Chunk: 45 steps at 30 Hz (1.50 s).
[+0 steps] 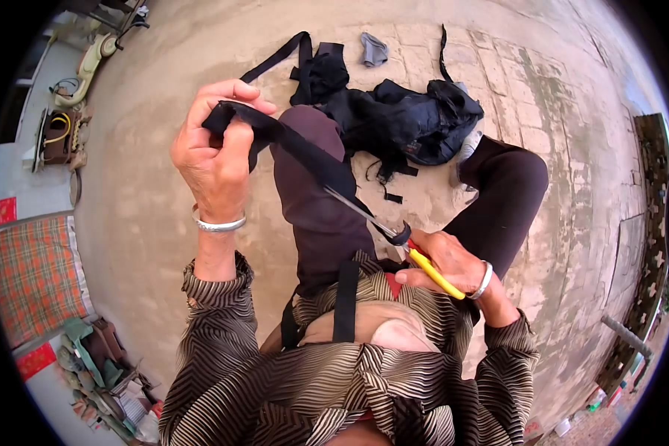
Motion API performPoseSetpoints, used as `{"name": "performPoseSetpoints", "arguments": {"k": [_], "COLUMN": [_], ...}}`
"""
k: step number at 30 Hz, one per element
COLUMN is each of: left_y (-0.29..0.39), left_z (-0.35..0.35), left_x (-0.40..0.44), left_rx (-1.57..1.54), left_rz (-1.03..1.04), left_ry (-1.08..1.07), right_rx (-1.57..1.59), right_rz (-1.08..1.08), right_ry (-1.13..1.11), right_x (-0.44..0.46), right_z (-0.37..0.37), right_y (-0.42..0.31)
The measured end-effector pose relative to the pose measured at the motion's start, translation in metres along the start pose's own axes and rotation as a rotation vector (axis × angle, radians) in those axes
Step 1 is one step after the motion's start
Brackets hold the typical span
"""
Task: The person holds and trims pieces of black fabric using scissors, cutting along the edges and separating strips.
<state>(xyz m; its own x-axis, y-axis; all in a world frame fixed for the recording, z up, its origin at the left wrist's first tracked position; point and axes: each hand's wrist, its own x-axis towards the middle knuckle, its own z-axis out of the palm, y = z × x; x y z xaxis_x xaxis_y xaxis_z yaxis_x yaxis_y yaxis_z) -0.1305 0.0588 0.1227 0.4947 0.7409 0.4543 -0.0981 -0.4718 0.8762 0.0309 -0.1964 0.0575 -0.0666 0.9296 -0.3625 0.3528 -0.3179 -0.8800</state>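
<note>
My left hand is raised at the left, fingers closed on a black fabric strap. The strap slants down to the right toward my other hand. Scissors with yellow and red handles are in my right hand. Their long metal blades point up and left along the strap, whose lower end curls near the pivot. I cannot tell whether the blades are cutting into it. Another black strap lies across my lap. Beyond my knees, a crumpled black fabric bag or garment rests on the ground.
Black scraps and threads lie beside the black fabric, with a grey cloth farther off. A plaid cloth hangs at the left, above assorted stacked items. A scooter stands at the upper left.
</note>
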Motion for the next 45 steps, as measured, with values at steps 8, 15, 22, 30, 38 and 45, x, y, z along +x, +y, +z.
{"name": "performPoseSetpoints", "arguments": {"k": [8,15,22,30,38,45], "left_y": [-0.011,-0.018,-0.058,-0.047,-0.024,-0.027], "left_z": [-0.032,-0.044,-0.062,-0.042,-0.031,-0.036], "left_x": [0.007,0.002,-0.011,-0.018,-0.020,-0.023], "left_rx": [0.224,-0.060,-0.168,-0.185,-0.221,-0.271], "left_rz": [-0.265,-0.417,-0.488,-0.452,-0.513,-0.572], "left_ry": [0.010,-0.027,0.145,0.218,0.142,0.130], "right_rx": [-0.698,-0.861,-1.185,-0.250,-0.278,-0.394], "right_rz": [0.443,0.689,0.518,0.178,-0.268,-0.264], "right_ry": [-0.051,0.189,0.719,0.708,0.495,0.479], "right_x": [-0.050,-0.118,-0.161,-0.068,0.049,0.079], "right_z": [-0.029,-0.056,-0.088,-0.041,0.002,0.004], "right_y": [-0.001,0.020,0.041,-0.017,-0.031,-0.021]}}
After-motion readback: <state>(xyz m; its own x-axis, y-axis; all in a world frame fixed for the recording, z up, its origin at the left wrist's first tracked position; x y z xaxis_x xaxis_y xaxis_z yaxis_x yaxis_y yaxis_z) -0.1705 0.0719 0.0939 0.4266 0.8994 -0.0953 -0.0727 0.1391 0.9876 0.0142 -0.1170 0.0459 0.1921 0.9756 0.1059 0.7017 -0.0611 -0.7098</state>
